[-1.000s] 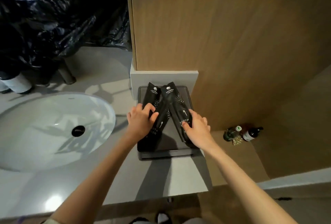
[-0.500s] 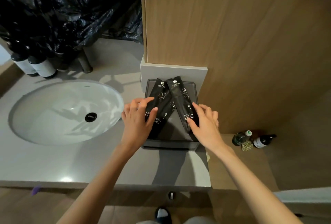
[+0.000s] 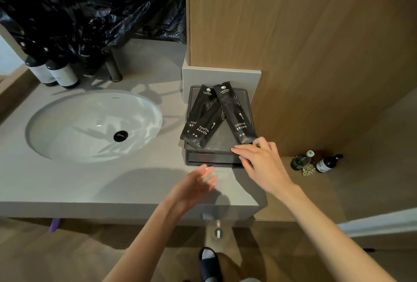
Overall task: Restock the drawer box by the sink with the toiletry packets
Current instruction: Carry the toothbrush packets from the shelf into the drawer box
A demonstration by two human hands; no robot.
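Note:
A dark drawer box (image 3: 216, 158) stands on the grey counter right of the sink, against a wooden panel. Three black toothbrush packets lie on its lid: a left packet (image 3: 198, 107), a middle packet (image 3: 206, 130) partly under the others, and a right packet (image 3: 234, 114) slanting to the front right corner. My right hand (image 3: 259, 162) hovers at the box's front right corner, fingers straight, tips by the right packet's lower end. My left hand (image 3: 196, 182) is blurred over the counter in front of the box, open and holding nothing.
A white oval sink (image 3: 93, 123) fills the counter's left half. Two dark bottles (image 3: 58, 74) stand behind it under a black plastic bag (image 3: 90, 6). Small bottles (image 3: 316, 162) sit on a lower wooden ledge to the right. The counter edge (image 3: 112, 209) runs below my hands.
Both hands have let go of the packets and drawn back toward me. The left hand moved off the box to the counter; the right slid to the front right corner.

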